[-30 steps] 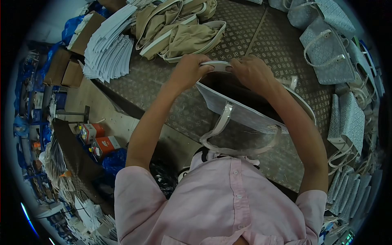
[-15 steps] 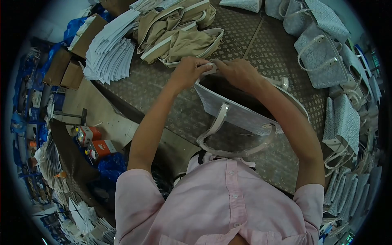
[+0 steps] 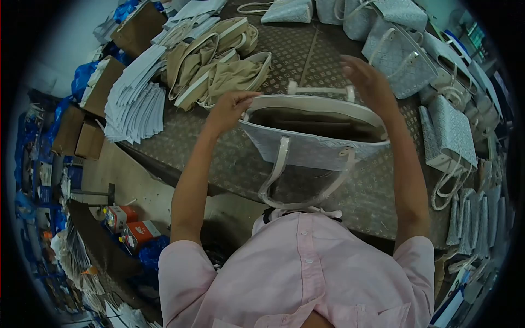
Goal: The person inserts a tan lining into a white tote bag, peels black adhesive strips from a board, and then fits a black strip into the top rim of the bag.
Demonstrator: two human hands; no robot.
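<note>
A pale silver-white patterned handbag [image 3: 306, 150] stands upright on the table in front of me. Its mouth is spread wide, showing a brown lining. One handle droops towards my shirt, while the other is on the far side. My left hand [image 3: 231, 112] pinches the left end of the bag's rim between thumb and fingers. Raised near the bag's right end, my right hand [image 3: 371, 86] has its fingers apart and holds nothing. It is slightly blurred.
Tan lining pieces with white trim [image 3: 227, 71] lie at the back left, beside fanned white sheets [image 3: 134, 104]. Several finished-looking bags [image 3: 402, 57] crowd the back and right. Cartons [image 3: 82, 134] and red-and-white containers [image 3: 139, 235] are off the table to the left.
My right hand has left the bag's left corner and moved right, its fingers opening. My left hand stays at that corner. The bag's mouth is less covered, and the camera view has shifted.
</note>
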